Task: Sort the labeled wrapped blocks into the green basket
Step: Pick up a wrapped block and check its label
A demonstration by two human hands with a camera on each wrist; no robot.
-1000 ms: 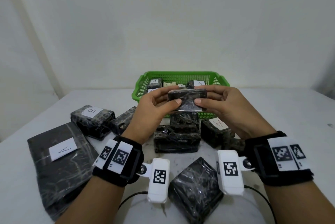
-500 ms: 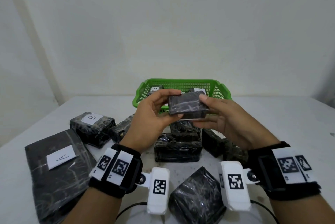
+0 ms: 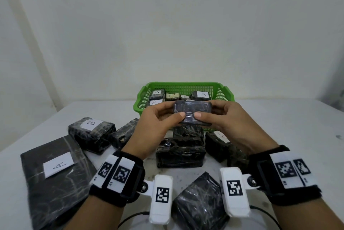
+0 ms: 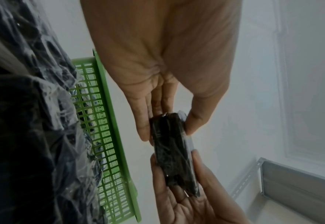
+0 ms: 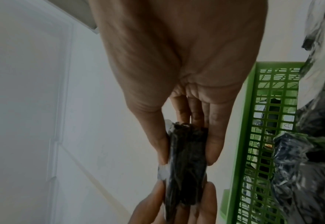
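**Block turned flat between both hands, no label showing**

Thumbs meet on the near face of the small wrapped block (image 3: 192, 112): the left hand (image 3: 158, 123) pinches its left end, thumb in front and fingers behind, and the right hand (image 3: 226, 120) pinches its right end the same way. Half a second ago the left hand cupped the block from below while the right only touched its edge; now the hold is shared and the block lies level, broad side towards the head camera. That side carries no visible letter, and the wrist views show only dark, crinkled film. My judgement is that the person is turning it over to hunt for its label before dropping it.

The block hangs just in front of the green basket (image 3: 226, 94), above its near rim. Inside the basket lie several blocks marked A. In front of the basket, on the table (image 3: 279, 118), unsorted dark blocks wait; left of the basket sit one marked B (image 3: 92, 133) and a flat packet marked A (image 3: 54, 175).
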